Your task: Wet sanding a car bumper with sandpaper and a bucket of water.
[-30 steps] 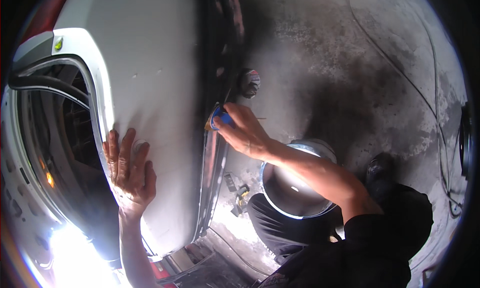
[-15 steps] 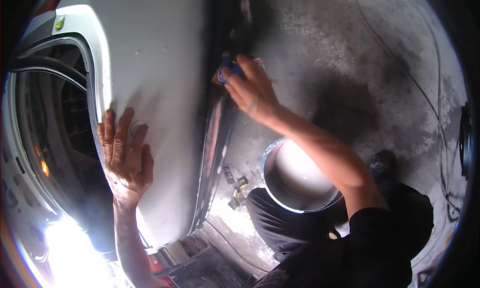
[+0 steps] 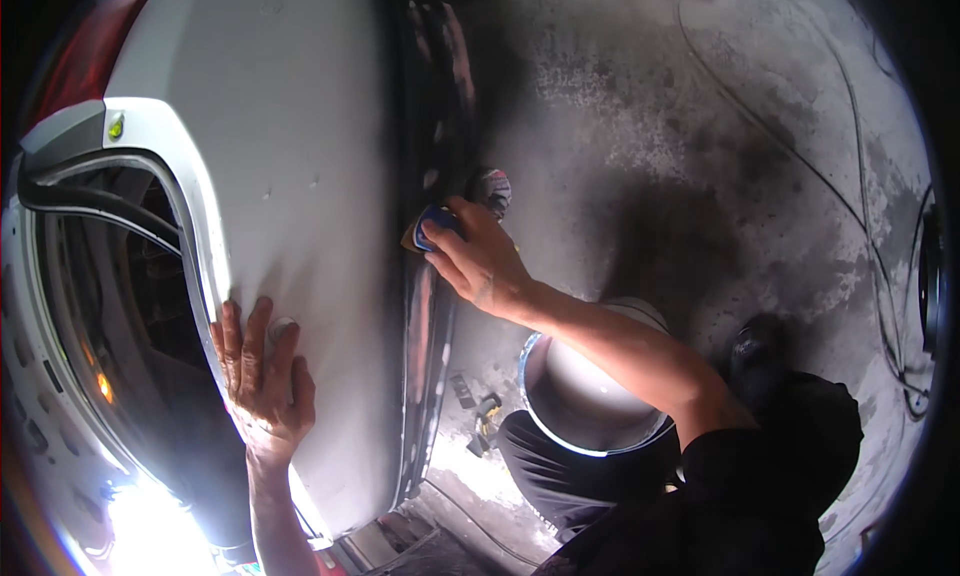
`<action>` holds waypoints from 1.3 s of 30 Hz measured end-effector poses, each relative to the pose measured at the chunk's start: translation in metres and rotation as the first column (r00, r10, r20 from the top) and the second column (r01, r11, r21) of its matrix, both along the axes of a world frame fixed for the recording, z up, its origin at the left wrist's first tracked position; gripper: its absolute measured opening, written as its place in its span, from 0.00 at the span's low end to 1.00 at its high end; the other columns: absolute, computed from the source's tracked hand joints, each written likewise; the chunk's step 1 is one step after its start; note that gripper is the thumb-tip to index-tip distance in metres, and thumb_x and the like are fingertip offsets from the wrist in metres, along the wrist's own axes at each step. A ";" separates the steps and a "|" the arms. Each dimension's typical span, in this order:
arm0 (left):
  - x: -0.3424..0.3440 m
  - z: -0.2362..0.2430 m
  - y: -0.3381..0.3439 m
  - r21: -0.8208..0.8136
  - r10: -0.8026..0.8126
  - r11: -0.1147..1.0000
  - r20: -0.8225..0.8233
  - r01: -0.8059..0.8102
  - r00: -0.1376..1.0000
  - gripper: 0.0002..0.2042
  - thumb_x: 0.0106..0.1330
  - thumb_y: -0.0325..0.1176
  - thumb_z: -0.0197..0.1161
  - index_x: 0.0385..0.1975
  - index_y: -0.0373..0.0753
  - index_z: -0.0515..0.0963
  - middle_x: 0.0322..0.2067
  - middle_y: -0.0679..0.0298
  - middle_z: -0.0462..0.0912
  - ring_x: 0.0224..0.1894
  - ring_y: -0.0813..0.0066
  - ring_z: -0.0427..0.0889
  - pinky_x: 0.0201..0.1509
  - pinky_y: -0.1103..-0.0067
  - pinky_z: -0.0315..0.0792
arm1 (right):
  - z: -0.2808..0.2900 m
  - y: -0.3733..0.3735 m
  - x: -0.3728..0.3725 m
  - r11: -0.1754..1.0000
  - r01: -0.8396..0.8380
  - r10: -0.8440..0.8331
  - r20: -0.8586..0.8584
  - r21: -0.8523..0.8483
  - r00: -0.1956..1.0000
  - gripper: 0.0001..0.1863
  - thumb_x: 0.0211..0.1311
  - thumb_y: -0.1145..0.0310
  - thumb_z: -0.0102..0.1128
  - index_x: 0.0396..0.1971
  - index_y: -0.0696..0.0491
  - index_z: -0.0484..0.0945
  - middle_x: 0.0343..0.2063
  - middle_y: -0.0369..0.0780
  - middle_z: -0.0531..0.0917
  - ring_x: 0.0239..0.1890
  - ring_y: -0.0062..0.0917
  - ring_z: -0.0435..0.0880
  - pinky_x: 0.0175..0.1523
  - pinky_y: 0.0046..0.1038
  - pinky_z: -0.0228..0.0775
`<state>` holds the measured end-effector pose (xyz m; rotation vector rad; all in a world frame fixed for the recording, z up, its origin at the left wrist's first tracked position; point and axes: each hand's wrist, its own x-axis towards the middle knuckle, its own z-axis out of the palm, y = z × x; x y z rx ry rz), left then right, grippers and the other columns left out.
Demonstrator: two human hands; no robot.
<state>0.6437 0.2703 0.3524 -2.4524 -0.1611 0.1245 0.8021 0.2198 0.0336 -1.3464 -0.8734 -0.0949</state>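
Note:
My left hand [image 3: 268, 386] lies flat with fingers apart on the grey car body panel [image 3: 310, 236], close to the door opening. Gripped in my right hand [image 3: 483, 261] is a blue sanding block [image 3: 436, 226] with a brown sheet edge at its side. The block meets the dark, scuffed lower edge of the panel; its working face is hidden. Beneath my right forearm stands a round bucket [image 3: 530, 388] of cloudy, pale liquid, partly covered by the arm.
A red tail light [image 3: 95, 56] sits at the upper left. A striped round object [image 3: 495, 191] is just beyond my right hand. On the concrete floor lie a small yellow-and-black item [image 3: 487, 411] and a long cable [image 3: 800, 161]. A bright lamp glares at lower left.
The view has shifted, so the car appears lower and more of the red tail light shows. Both hands keep about the same places on the panel, the block still held.

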 end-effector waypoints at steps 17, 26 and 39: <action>-0.001 0.000 0.008 0.011 -0.011 1.000 -0.062 0.012 0.998 0.19 0.62 0.26 0.62 0.54 0.37 0.83 0.72 0.47 0.74 0.82 0.31 0.58 0.82 0.35 0.53 | 0.029 0.068 0.067 0.969 0.233 -0.146 -0.585 0.077 0.798 0.19 0.67 0.66 0.74 0.48 0.58 0.74 0.44 0.54 0.74 0.46 0.52 0.79 0.50 0.49 0.73; -0.007 0.001 0.011 0.009 -0.022 1.000 -0.062 0.022 0.998 0.18 0.64 0.27 0.63 0.54 0.39 0.83 0.72 0.48 0.74 0.82 0.32 0.57 0.83 0.36 0.52 | 0.035 0.053 0.046 0.966 0.246 -0.173 -0.511 0.079 0.842 0.19 0.65 0.69 0.75 0.46 0.58 0.74 0.45 0.53 0.74 0.46 0.51 0.79 0.49 0.47 0.74; -0.008 0.000 0.013 -0.005 -0.012 1.000 -0.061 0.011 0.998 0.19 0.66 0.27 0.62 0.58 0.42 0.81 0.73 0.49 0.72 0.84 0.34 0.54 0.83 0.36 0.51 | 0.022 0.068 0.072 0.949 0.314 -0.244 -0.543 0.039 0.804 0.16 0.69 0.67 0.73 0.46 0.58 0.75 0.44 0.51 0.75 0.45 0.48 0.81 0.47 0.46 0.75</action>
